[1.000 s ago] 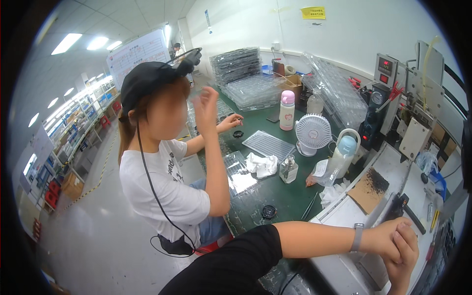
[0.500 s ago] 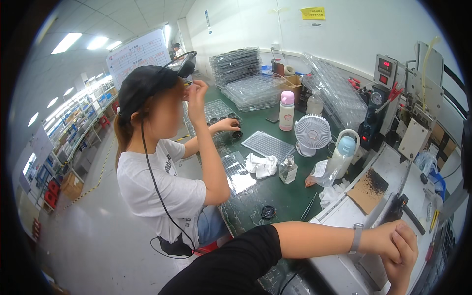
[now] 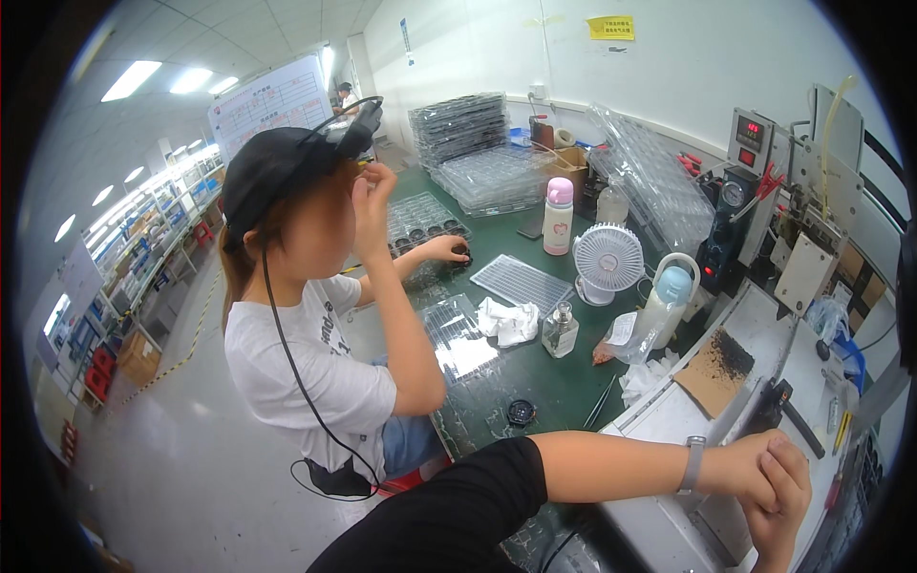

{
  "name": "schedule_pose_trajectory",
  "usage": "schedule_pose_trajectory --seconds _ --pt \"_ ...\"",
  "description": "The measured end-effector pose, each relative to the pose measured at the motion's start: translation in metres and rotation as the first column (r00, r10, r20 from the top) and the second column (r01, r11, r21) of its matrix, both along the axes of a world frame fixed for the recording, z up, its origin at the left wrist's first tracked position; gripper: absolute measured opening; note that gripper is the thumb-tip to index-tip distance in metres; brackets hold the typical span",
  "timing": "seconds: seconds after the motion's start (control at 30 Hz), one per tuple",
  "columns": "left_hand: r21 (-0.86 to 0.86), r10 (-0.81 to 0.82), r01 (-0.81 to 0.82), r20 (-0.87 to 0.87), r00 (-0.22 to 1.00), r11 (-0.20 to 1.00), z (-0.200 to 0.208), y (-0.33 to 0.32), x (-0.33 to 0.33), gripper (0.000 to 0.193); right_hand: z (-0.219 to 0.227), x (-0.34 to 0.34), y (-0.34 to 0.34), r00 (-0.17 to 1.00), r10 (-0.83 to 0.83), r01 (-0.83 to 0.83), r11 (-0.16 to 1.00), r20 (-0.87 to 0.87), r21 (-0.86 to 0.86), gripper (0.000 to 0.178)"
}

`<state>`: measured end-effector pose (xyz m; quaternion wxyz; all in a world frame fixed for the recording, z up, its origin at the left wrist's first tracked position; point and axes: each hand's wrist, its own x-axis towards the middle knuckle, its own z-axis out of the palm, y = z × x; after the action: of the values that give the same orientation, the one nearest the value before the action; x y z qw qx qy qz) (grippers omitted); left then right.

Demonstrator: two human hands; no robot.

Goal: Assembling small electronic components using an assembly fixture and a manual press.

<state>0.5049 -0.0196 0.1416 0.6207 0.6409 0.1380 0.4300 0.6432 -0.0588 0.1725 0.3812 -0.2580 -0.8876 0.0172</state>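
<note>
My left hand (image 3: 745,468) wears a wristwatch (image 3: 692,463) and has its fingers curled in. It presses against my right hand (image 3: 785,506), whose fingers are bent too. Both are together over the white machine surface (image 3: 659,520) at the lower right; whatever might lie between them is hidden. Nearby on that surface lie a brown cardboard piece (image 3: 702,393) strewn with small black bits and a black-headed hammer (image 3: 800,420). Tweezers (image 3: 600,401) and a round black part (image 3: 521,413) rest on the green table (image 3: 564,382).
To the left a co-worker (image 3: 306,363) in cap and headset sits, one hand on black parts at a clear tray (image 3: 425,218). The table also bears a fan (image 3: 609,263), two bottles, a glass jar (image 3: 560,331), white cloth (image 3: 508,321) and stacked clear trays (image 3: 458,134). A press (image 3: 812,239) stands right.
The co-worker's head has tipped down and their raised hand has shifted slightly left. Their other hand has moved a little on the black parts. My own hands look the same.
</note>
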Motion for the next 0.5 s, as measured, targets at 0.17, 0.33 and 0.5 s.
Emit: schedule_pose_trajectory --seconds 0.17,0.33,0.5 --pt "0.082 0.156 -0.175 0.197 0.968 0.981 0.002 -0.005 0.004 0.022 0.0 0.001 0.0 1.0 0.004 -0.004 1.0 -0.006 0.002 0.046" --pt "0.07 0.075 -0.081 0.089 0.993 0.994 -0.003 0.004 0.001 0.035 0.0 -0.002 0.001 1.0 0.017 -0.017 1.0 -0.009 0.006 0.045" --pt "0.018 0.044 -0.044 -0.004 0.999 0.999 -0.001 0.001 0.0 0.049 0.0 0.0 0.001 1.0 0.01 -0.01 1.0 -0.002 -0.001 0.045"
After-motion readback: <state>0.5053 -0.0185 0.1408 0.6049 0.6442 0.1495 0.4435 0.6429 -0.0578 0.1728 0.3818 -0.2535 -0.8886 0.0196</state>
